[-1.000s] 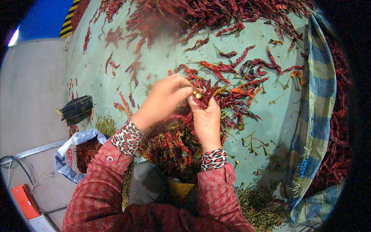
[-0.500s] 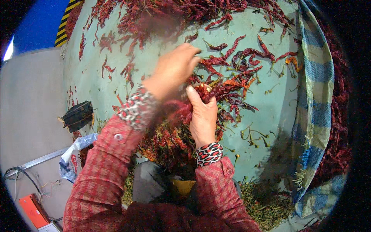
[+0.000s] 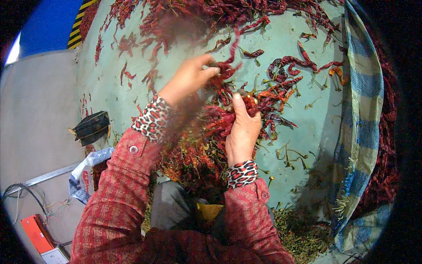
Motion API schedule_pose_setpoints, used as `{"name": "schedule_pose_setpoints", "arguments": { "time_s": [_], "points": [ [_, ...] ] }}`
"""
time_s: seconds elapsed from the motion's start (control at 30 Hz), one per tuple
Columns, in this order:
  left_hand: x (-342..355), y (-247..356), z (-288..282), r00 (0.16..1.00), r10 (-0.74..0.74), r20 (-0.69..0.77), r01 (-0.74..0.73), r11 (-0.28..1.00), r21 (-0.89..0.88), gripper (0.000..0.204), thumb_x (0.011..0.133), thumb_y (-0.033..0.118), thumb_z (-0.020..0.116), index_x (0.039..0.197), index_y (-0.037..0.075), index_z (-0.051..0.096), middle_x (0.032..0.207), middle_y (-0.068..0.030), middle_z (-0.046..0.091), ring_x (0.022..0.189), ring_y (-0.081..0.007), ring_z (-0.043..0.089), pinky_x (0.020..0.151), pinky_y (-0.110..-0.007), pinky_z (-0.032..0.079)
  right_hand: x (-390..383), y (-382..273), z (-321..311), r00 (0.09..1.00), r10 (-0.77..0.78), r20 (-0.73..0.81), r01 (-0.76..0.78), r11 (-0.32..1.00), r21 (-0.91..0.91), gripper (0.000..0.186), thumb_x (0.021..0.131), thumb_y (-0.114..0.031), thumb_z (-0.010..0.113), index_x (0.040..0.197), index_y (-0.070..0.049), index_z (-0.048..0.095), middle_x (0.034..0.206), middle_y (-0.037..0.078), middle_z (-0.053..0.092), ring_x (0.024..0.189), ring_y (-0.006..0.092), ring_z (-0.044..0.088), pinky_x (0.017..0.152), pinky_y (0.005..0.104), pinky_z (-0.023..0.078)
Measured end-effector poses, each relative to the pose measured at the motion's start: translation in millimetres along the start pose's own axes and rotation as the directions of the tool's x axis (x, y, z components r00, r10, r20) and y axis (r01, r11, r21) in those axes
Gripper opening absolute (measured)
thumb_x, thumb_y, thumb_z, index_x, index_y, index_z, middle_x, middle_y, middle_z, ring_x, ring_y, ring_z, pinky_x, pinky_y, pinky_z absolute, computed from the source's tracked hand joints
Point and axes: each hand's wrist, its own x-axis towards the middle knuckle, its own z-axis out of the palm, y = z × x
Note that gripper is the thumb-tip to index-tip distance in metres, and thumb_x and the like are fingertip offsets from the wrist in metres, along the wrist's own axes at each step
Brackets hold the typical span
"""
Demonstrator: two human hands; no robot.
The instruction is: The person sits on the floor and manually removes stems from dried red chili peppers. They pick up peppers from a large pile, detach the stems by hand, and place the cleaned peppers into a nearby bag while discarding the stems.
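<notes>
My left hand [image 3: 190, 78] is closed, thumb against fingers, on some dried red chilies [image 3: 228, 66] above the pale green work surface [image 3: 285, 39]. One long chili sticks up from its grip, slightly blurred. Just to the right and nearer to me, my right hand [image 3: 243, 132] grips a bunch of dried chilies [image 3: 218, 119], thumb on top, with the stem ends near the thumb tip. Below both hands lies a pile of chilies with stems [image 3: 191, 156], at the near edge by my lap. More loose chilies [image 3: 285, 66] are scattered beyond the right hand.
A large heap of dried chilies [image 3: 198, 17] covers the far side. Along the right hangs a blue-and-beige woven sack [image 3: 367, 110]. Cut stems [image 3: 303, 233] lie at the lower right. To the left are a black box [image 3: 91, 127], a plastic bag [image 3: 83, 176] and an orange object [image 3: 37, 233].
My left hand has turned, and chilies now show between its thumb and fingers. My right hand has shifted slightly right with its bunch, and the whole view has moved a little.
</notes>
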Motion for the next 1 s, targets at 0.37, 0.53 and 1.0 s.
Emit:
{"name": "schedule_pose_setpoints", "arguments": {
  "time_s": [0.37, 0.53, 1.0],
  "points": [
    [-60.2, 24.2, 1.7, 0.961, 0.169, 0.218, -0.239, 0.906, 0.35, 0.016, 0.078, 0.017, 0.052, 0.088, 0.006, 0.051, 0.075, -0.0141, 0.055, 0.071, -0.0331, 0.054, 0.06, -0.037, 0.044, 3.2, -3.0, -5.1, 0.972, 0.035, 0.231, 0.002, 0.988, -0.155, 0.023, 0.075, -0.011, 0.063, 0.094, -0.001, 0.055, 0.085, 0.002, 0.058, 0.072, 0.0086, 0.052, 0.066, 0.0226, 0.042],
    [-68.0, 18.8, 4.1, 0.987, 0.067, 0.145, -0.05, 0.992, -0.114, 0.015, 0.082, 0.019, 0.05, 0.081, 0.004, 0.051, 0.064, -0.0062, 0.052, 0.058, -0.0182, 0.051, 0.053, -0.029, 0.041, -1.2, -4.3, -1.6, 0.982, 0.008, 0.189, 0.005, 0.998, -0.066, 0.017, 0.076, -0.012, 0.061, 0.089, -0.002, 0.056, 0.079, -0.001, 0.056, 0.068, 0.0065, 0.05, 0.062, 0.02, 0.041],
    [50.7, -13.8, 30.3, 0.873, 0.484, -0.066, -0.337, 0.695, 0.636, 0.031, 0.072, 0.01, 0.051, 0.102, 0.009, 0.048, 0.105, -0.0105, 0.048, 0.087, -0.0303, 0.052, 0.069, -0.038, 0.045, 2.6, -5.4, 0.3, 0.972, 0.011, 0.236, -0.087, 0.944, 0.317, 0.016, 0.078, -0.007, 0.054, 0.094, -0.002, 0.051, 0.082, 0.007, 0.058, 0.071, 0.0149, 0.056, 0.066, 0.0297, 0.047]
  ]
}}
